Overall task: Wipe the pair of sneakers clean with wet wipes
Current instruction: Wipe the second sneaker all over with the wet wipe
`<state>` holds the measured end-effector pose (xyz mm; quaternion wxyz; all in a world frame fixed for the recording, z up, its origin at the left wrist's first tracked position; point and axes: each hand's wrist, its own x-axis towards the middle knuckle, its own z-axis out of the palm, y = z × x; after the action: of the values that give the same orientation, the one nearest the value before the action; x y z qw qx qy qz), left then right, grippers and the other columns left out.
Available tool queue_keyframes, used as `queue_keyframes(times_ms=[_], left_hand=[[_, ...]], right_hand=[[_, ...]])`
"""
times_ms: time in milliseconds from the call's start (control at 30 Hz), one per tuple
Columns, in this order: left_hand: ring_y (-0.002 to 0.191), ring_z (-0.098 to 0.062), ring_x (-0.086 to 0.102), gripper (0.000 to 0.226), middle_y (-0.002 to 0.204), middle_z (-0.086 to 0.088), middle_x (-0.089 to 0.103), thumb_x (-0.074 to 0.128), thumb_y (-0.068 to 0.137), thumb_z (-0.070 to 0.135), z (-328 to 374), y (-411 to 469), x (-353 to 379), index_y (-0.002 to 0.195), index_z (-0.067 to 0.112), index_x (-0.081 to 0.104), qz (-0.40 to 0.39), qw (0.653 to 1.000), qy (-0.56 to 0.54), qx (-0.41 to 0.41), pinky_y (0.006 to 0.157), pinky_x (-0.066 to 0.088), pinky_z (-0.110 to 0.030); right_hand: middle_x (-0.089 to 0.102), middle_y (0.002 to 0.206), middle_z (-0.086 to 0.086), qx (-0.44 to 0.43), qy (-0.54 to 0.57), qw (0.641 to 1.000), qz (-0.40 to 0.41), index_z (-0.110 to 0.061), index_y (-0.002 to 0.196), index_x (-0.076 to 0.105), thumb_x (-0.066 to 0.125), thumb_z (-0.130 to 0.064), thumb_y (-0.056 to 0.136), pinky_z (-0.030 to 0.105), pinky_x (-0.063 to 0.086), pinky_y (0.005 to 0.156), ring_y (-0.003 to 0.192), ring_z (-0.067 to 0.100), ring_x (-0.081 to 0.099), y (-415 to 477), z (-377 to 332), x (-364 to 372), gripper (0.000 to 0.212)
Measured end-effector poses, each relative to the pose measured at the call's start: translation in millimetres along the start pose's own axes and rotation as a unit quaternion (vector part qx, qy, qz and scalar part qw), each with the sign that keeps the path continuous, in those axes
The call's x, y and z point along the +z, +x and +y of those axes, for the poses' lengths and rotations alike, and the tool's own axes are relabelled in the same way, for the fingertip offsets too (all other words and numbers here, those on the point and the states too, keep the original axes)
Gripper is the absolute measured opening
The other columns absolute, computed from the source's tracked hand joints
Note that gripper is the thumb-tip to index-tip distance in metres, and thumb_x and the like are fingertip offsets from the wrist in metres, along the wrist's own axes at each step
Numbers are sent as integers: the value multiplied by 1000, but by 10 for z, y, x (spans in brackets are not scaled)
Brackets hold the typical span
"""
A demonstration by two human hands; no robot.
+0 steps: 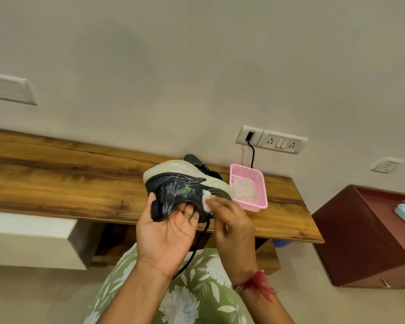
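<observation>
A black sneaker (180, 185) with a white sole is held sideways above the wooden shelf (68, 181), sole turned up and away. My left hand (168, 232) grips it at the collar, fingers inside the opening. My right hand (232, 220) presses a small white wet wipe (206, 200) against the shoe's dark side near the toe. The second black sneaker (197, 162) lies on the shelf behind, mostly hidden. A black lace (198, 244) dangles below the held shoe.
A pink plastic basket (257, 190) with crumpled used wipes stands on the shelf just right of the shoes. A black cable runs from the wall socket (270, 139) down behind it. A dark red cabinet (369, 235) stands at the right. My green floral lap is below.
</observation>
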<state>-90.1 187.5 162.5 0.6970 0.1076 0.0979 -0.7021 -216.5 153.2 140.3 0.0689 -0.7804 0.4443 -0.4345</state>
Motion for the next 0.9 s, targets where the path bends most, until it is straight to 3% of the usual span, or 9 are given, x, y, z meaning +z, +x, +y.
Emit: queue_keyframes(times_ms=[100,233,400,567,700,900], left_hand=[[124,-33,53,59,126,-22,60,45,92,43,-34,-23,43,133,1,51,2,1000,-16,-1,112,30,-44],[125,-36,52,63,133,-21,56,48,87,40,61,-9,12,137,2,46,-42,999,-22,12,108,36,-49],[125,-40,51,76,132,-24,55,64,68,30,48,-35,8,137,3,46,-80,996,-38,1,92,41,-57],[116,-42,57,72,133,-25,54,66,66,23,66,-30,6,131,-4,53,-93,994,-53,9,91,42,-59],[121,-44,52,80,129,-27,56,67,59,23,11,-47,23,132,-4,49,-67,996,-59,-2,97,42,-59],[121,-44,53,78,131,-27,55,66,65,24,51,-34,2,135,-3,47,-74,995,-68,-3,96,44,-60]], right_hand=[[66,103,-5,56,31,997,40,-12,105,71,63,13,76,30,51,83,98,6,61,11,15,44,39],[67,109,1,-9,51,997,52,-8,109,69,55,5,79,22,48,88,103,10,60,-85,-176,56,35],[67,105,-2,55,40,994,80,-11,106,69,59,9,78,32,51,85,100,8,61,36,-5,28,36],[67,107,0,-23,42,997,58,-8,106,69,50,-1,81,22,47,89,103,9,60,-29,-279,29,32],[67,103,-2,43,33,994,91,-10,106,69,55,7,76,31,50,84,99,7,60,23,-62,42,37],[66,107,-1,-11,14,998,57,-9,107,68,51,0,81,19,46,91,103,7,58,-98,-205,12,33]])
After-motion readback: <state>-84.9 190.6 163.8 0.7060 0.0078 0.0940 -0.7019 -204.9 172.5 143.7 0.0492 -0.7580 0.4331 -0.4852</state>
